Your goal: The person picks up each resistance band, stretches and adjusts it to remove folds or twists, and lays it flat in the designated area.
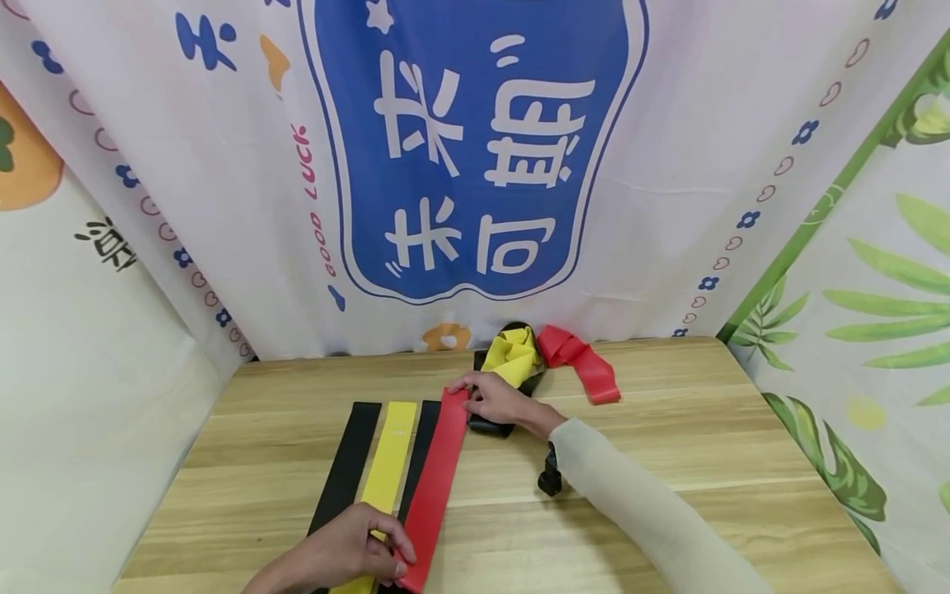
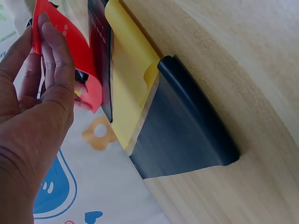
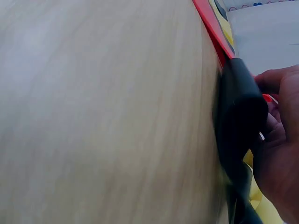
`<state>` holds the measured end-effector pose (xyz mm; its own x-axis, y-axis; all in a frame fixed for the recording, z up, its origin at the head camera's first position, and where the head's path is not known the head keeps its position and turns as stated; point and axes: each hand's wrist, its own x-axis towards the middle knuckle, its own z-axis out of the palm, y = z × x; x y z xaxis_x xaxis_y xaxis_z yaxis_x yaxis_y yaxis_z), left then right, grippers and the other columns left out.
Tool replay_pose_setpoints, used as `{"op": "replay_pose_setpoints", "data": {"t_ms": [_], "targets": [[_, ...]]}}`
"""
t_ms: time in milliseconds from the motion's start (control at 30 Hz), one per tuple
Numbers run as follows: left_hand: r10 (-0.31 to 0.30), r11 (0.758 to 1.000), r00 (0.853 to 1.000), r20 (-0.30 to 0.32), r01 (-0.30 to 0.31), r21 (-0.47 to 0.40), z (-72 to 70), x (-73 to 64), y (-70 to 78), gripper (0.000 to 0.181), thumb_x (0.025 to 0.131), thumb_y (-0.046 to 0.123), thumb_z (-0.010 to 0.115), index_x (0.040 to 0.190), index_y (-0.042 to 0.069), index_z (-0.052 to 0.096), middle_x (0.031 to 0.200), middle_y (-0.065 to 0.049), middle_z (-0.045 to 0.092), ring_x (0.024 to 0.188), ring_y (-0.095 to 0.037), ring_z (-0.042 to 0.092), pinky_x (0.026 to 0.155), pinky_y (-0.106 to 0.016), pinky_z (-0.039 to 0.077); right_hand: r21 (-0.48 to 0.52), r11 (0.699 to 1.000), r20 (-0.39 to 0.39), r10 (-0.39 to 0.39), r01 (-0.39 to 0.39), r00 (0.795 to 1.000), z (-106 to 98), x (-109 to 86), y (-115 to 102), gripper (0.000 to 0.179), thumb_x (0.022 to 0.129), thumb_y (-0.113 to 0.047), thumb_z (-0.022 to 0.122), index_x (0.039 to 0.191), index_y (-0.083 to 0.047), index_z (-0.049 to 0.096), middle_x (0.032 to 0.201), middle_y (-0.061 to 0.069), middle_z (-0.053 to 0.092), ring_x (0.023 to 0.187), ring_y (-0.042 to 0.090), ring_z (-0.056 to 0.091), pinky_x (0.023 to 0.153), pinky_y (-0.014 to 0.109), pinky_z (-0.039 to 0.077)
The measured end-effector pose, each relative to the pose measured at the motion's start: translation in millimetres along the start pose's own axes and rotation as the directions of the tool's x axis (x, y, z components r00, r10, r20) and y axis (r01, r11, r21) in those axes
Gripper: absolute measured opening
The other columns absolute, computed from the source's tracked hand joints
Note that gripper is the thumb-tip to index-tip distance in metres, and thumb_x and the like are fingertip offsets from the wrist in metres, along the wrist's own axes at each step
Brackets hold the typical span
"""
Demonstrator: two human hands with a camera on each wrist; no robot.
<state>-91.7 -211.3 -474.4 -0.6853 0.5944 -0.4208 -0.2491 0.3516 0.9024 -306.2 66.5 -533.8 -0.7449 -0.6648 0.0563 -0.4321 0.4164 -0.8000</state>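
My left hand (image 1: pixel 349 540) pinches the near end of a flat red strip (image 1: pixel 436 478) between thumb and fingers. At its far end, my right hand (image 1: pixel 497 398) pinches the same strip. The red strip runs lengthwise, partly over a black strip (image 1: pixel 425 425). To its left lie a yellow strip (image 1: pixel 392 462) and another black strip (image 1: pixel 345 470), side by side. In the left wrist view the red strip (image 2: pixel 70 39) bends up off the table, and the black strip's end (image 2: pixel 201 112) curls. A loose black band (image 3: pixel 240 102) hangs close by my right hand (image 3: pixel 285 116).
Behind my right hand lie a crumpled yellow band (image 1: pixel 512 355) with black bands (image 1: pixel 490 429) and a folded red band (image 1: pixel 579 359). All of it is on a wooden table (image 1: pixel 594 536). A printed curtain (image 1: pixel 653 247) borders the table's back edge.
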Motion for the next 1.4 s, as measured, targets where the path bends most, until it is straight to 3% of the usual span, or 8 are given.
{"op": "replay_pose_setpoints", "data": {"t_ms": [167, 333, 467, 600, 800, 1067, 1400], "targets": [[0.015, 1.000, 1.000, 0.010, -0.015, -0.009, 4.4, 2.3, -0.9, 0.008, 0.096, 0.003, 0.076, 0.103, 0.001, 0.079, 0.096, -0.010, 0.077, 0.072, -0.013, 0.065, 0.070, -0.021, 0.057, -0.003, 1.000, 0.002, -0.015, 0.015, 1.000, -6.6, -6.3, 6.7, 0.028, 0.102, 0.001, 0.066, 0.129, -0.005, 0.071, 0.130, 0.010, 0.068, 0.082, 0.007, 0.066, 0.078, 0.024, 0.057], [-0.024, 0.999, 1.000, -0.011, 0.024, 0.022, 11.3, 5.0, -0.9, 0.008, 0.096, 0.004, 0.076, 0.103, 0.004, 0.080, 0.095, -0.007, 0.077, 0.073, -0.014, 0.065, 0.074, -0.023, 0.060, -0.019, 0.999, -0.010, -0.028, 0.028, 1.000, -14.5, -11.0, 8.9, 0.026, 0.099, 0.004, 0.066, 0.122, -0.005, 0.074, 0.120, 0.009, 0.073, 0.070, 0.008, 0.059, 0.071, 0.023, 0.053], [-0.038, 0.999, 0.999, -0.013, 0.039, 0.033, 17.3, 9.4, -2.4, 0.009, 0.096, 0.005, 0.075, 0.103, 0.005, 0.081, 0.093, -0.006, 0.076, 0.072, -0.014, 0.062, 0.071, -0.022, 0.056, -0.055, 0.998, -0.012, -0.010, 0.009, 1.000, -19.2, -12.7, 10.3, 0.026, 0.098, 0.004, 0.068, 0.120, -0.007, 0.076, 0.116, 0.006, 0.074, 0.069, 0.007, 0.054, 0.069, 0.022, 0.050], [-0.053, 0.997, 0.998, -0.019, 0.054, 0.046, 23.7, 14.6, -6.1, 0.010, 0.095, 0.003, 0.075, 0.103, 0.006, 0.081, 0.092, -0.006, 0.076, 0.073, -0.015, 0.062, 0.070, -0.022, 0.053, -0.064, 0.998, -0.003, 0.005, -0.005, 1.000, -22.0, -12.2, 10.4, 0.026, 0.097, 0.004, 0.069, 0.119, -0.008, 0.077, 0.116, 0.005, 0.074, 0.070, 0.008, 0.054, 0.069, 0.022, 0.050], [-0.084, 0.989, 0.994, -0.075, 0.092, 0.116, 34.2, 23.2, -13.7, 0.012, 0.092, 0.002, 0.079, 0.101, 0.009, 0.083, 0.089, -0.003, 0.074, 0.076, -0.016, 0.064, 0.073, -0.025, 0.057, -0.089, 0.996, 0.010, -0.018, 0.019, 1.000, -23.2, -9.2, 9.9, 0.025, 0.096, 0.004, 0.069, 0.116, -0.007, 0.079, 0.117, 0.006, 0.074, 0.079, 0.010, 0.055, 0.074, 0.022, 0.051], [-0.116, 0.984, 0.988, -0.097, 0.128, 0.122, 43.0, 26.2, -11.4, 0.014, 0.092, -0.001, 0.079, 0.101, 0.008, 0.083, 0.087, -0.005, 0.072, 0.078, -0.018, 0.063, 0.074, -0.028, 0.056, -0.139, 0.990, 0.023, -0.016, 0.019, 1.000, -23.3, -7.7, 8.0, 0.024, 0.096, 0.002, 0.071, 0.116, -0.009, 0.079, 0.119, 0.004, 0.075, 0.092, 0.010, 0.062, 0.084, 0.023, 0.054], [-0.144, 0.984, 0.988, -0.051, 0.149, 0.095, 51.0, 29.7, -10.4, 0.009, 0.092, 0.003, 0.080, 0.100, 0.007, 0.082, 0.085, -0.006, 0.073, 0.076, -0.019, 0.064, 0.074, -0.029, 0.055, -0.137, 0.988, 0.037, -0.062, 0.067, 0.997, -20.8, -7.4, 9.9, 0.021, 0.094, 0.002, 0.074, 0.111, -0.008, 0.080, 0.115, 0.005, 0.077, 0.098, 0.011, 0.067, 0.087, 0.025, 0.057]]}}
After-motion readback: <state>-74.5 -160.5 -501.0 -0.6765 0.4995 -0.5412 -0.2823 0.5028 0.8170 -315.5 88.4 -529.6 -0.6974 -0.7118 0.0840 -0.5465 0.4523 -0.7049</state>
